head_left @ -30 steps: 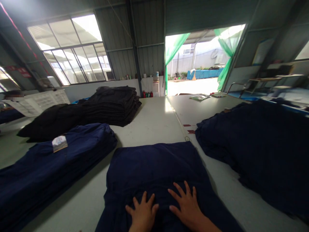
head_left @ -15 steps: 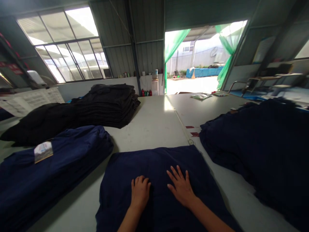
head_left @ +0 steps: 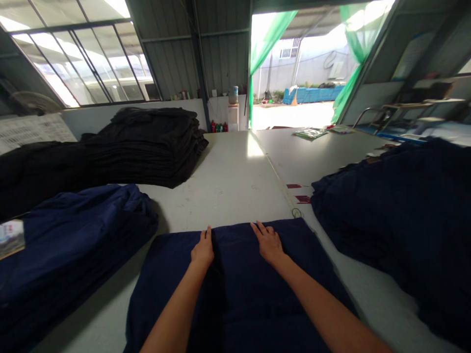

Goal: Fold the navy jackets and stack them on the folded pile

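Both of my two hands are on one broad piece of navy cloth (head_left: pixel 250 294), which lies flat right in front of me on the pale surface (head_left: pixel 231 181). My left hand (head_left: pixel 203 251) reaches to its far edge with two fingers stretched forward; my right hand (head_left: pixel 270 242) touches near the same edge, fingers partly bent, a little way over from the left. Neither is clenched into a fist, but I cannot tell whether my fingers nip the hem or only press on it. To my left lies one long navy stack (head_left: pixel 88 230), bearing one printed card (head_left: pixel 11 239), and beyond it one black stack (head_left: pixel 147 147) whose layers are too close to count. To my right is one large navy heap (head_left: pixel 401 211). That makes three piles around the cloth I touch, none of them touching it. Between my cloth and the heap I count two dark red marks (head_left: pixel 303 199) and one thin loop (head_left: pixel 296 213), the loop just beside the cloth's far right corner. Farther along the surface lie two flat packets (head_left: pixel 310 133). Two green curtains (head_left: pixel 270 44) frame the one doorway ahead.
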`<state>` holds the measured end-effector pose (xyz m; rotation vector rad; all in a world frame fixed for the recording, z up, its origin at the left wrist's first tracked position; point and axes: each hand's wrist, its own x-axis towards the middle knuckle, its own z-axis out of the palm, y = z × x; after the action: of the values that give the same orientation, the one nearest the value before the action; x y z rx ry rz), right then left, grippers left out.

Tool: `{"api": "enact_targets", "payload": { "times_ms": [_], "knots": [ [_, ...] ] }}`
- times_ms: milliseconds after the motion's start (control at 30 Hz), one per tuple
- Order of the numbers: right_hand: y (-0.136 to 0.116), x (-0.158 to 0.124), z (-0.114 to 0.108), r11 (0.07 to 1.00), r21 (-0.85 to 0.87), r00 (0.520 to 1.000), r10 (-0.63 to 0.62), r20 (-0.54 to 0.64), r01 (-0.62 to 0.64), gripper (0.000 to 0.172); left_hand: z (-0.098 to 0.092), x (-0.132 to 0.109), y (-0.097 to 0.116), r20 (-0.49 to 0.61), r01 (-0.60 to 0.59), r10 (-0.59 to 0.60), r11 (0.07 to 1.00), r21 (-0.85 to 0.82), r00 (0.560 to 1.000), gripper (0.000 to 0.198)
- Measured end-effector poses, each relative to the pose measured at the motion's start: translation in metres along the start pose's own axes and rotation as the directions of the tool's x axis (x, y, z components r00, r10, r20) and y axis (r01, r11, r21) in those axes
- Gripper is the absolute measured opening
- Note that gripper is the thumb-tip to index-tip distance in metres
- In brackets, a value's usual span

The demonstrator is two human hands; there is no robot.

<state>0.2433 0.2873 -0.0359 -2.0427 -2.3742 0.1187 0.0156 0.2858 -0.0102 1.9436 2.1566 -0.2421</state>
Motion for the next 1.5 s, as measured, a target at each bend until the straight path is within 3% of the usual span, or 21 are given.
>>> {"api": "enact_targets", "payload": {
  "times_ms": [100,200,300,433,667,767,967,1200,1367,1500],
  "knots": [
    [0.001,0.012,-0.008,1.0,-0.02,1.0,-0.018,0.017,0.018,0.064,-0.005,0.005,0.002,-0.047,-0.025,0.027,0.999,0.039,0.999,0.065],
    [-0.001,0.012,-0.018,0.998,-0.031,0.999,-0.045,0.017,0.045,0.046,-0.009,-0.001,0.001,-0.118,-0.065,0.075,0.994,0.086,0.99,0.042],
    [-0.003,0.003,-0.029,0.994,-0.034,0.994,-0.107,0.031,0.108,0.031,-0.014,-0.013,-0.005,-0.141,-0.122,0.139,0.985,0.121,0.98,0.034],
    [0.0,-0.02,-0.051,0.982,-0.025,0.98,-0.185,0.069,0.187,0.032,-0.025,-0.041,-0.018,-0.117,-0.209,0.227,0.966,0.153,0.967,0.03],
    [0.006,-0.092,-0.105,0.928,-0.128,0.936,-0.343,0.081,0.351,0.028,-0.058,-0.121,-0.038,-0.118,-0.295,0.316,0.94,0.169,0.941,0.03],
    [0.001,-0.132,-0.123,0.898,-0.175,0.914,-0.386,0.126,0.403,0.03,-0.064,-0.162,-0.043,-0.077,-0.262,0.282,0.944,0.199,0.956,0.034],
    [-0.019,-0.211,-0.146,0.91,-0.206,0.911,-0.293,0.291,0.359,0.037,-0.059,-0.237,-0.044,0.03,-0.175,0.172,0.957,0.232,0.985,0.033],
    [-0.013,-0.292,-0.144,0.939,-0.067,0.903,-0.304,0.302,0.339,0.057,-0.047,-0.306,-0.049,0.111,-0.287,0.272,0.946,0.153,0.956,0.054],
    [-0.005,-0.338,-0.117,0.93,-0.016,0.878,-0.342,0.334,0.368,0.068,-0.017,-0.343,-0.053,0.252,-0.315,0.318,0.948,-0.054,0.914,0.074],
    [-0.007,-0.362,-0.086,0.912,-0.015,0.854,-0.377,0.358,0.409,0.071,0.011,-0.362,-0.051,0.389,-0.274,0.295,0.955,-0.111,0.873,0.068]
  ]
}}
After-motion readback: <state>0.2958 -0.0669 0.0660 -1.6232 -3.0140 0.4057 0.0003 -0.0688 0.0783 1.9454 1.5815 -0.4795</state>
